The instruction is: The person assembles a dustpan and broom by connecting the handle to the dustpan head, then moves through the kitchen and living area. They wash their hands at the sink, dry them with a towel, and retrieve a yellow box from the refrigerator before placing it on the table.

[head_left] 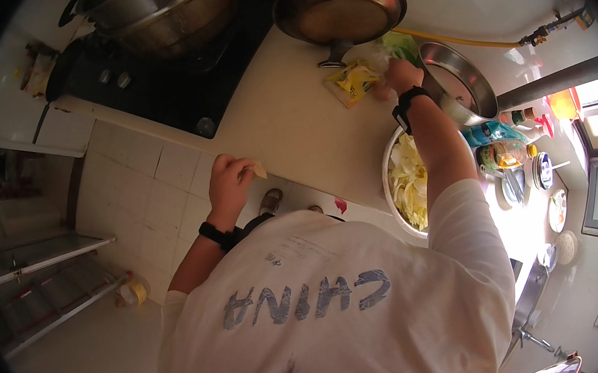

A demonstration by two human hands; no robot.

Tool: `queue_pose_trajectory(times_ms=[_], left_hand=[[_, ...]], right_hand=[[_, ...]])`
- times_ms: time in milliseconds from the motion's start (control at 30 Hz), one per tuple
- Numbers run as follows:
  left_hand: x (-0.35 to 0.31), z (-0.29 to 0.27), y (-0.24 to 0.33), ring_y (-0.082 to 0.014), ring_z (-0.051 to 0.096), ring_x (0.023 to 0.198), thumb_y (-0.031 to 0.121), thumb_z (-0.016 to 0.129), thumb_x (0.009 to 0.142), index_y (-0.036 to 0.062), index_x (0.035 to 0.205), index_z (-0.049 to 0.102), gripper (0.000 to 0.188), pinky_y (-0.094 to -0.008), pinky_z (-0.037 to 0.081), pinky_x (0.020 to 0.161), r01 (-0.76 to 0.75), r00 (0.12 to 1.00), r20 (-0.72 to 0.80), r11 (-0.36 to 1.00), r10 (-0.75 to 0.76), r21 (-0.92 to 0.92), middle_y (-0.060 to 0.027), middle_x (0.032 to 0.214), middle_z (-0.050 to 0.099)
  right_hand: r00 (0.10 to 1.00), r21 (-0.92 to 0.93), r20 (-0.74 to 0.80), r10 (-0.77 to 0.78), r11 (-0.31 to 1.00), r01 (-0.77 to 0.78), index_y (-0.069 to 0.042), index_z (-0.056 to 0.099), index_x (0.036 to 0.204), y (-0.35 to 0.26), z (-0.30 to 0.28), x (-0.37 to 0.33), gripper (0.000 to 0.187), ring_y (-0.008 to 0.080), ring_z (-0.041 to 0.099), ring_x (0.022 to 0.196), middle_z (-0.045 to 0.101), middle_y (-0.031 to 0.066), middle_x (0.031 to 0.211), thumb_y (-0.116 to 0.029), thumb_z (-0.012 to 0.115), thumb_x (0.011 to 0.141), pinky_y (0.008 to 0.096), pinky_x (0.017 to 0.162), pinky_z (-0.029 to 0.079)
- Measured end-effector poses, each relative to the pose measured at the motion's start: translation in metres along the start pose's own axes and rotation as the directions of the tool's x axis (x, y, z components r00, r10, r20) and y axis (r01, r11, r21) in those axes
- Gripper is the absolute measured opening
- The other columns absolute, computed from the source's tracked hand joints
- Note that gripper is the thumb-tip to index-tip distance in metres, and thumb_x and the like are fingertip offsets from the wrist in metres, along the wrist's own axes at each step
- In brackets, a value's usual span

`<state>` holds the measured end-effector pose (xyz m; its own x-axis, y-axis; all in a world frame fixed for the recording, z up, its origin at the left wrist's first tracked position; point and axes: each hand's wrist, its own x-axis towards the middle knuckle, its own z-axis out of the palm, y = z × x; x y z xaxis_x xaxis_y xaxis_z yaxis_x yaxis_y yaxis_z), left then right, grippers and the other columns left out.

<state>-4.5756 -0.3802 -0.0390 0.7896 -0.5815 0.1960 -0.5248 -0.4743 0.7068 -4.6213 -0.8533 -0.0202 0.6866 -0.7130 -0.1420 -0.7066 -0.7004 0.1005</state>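
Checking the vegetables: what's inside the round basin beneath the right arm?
Pale cabbage-like leaf pieces show at left in the basin; the right arm and sleeve hide the rest.

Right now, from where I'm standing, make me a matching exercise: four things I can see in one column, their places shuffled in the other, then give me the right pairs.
Things
1. Small, flat, pale yellow piece
2. Large, rounded steel pot
3. Cut pale green-yellow leaves
4. Yellow printed packet

Places
A. On the black, flat-topped stove
B. Next to your right hand
C. In the fingers of your left hand
D. Inside the round, pale-rimmed basin

Pairs: 1-C, 2-A, 3-D, 4-B
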Motion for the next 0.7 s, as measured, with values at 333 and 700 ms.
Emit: queue_pose_trajectory(times_ms=[333,700], left_hand=[[0.094,0.056,0.002,-0.0342,0.062,0.085,0.015,0.062,0.088,0.0069,0.094,0.069,0.012,-0.0406,0.051,0.072,-0.048,0.994,0.108,0.964,0.020,0.261,-0.0118,0.094,0.060],[0.156,0.142,-0.026,-0.0309,0.068,0.080,0.010,0.063,0.086,-0.0009,0.098,0.064,0.016,-0.0385,0.055,0.068,0.157,0.975,0.148,0.985,-0.167,0.077,-0.0176,0.092,0.067]], right_hand=[[0.962,0.010,-0.270,-0.045,0.999,0.049,-0.014,0.039,0.145,-0.014,-0.038,-0.087,0.081,0.0270,0.054,0.121,0.056,0.0111,0.132,-0.043,0.070,0.075,0.0472,0.097,0.041],[0.900,0.326,-0.394,-0.189,0.886,0.329,-0.011,0.056,0.127,0.005,-0.041,-0.242,0.051,0.0337,0.051,0.120,0.054,0.0126,0.130,-0.022,0.069,0.079,0.0468,0.103,0.037]])
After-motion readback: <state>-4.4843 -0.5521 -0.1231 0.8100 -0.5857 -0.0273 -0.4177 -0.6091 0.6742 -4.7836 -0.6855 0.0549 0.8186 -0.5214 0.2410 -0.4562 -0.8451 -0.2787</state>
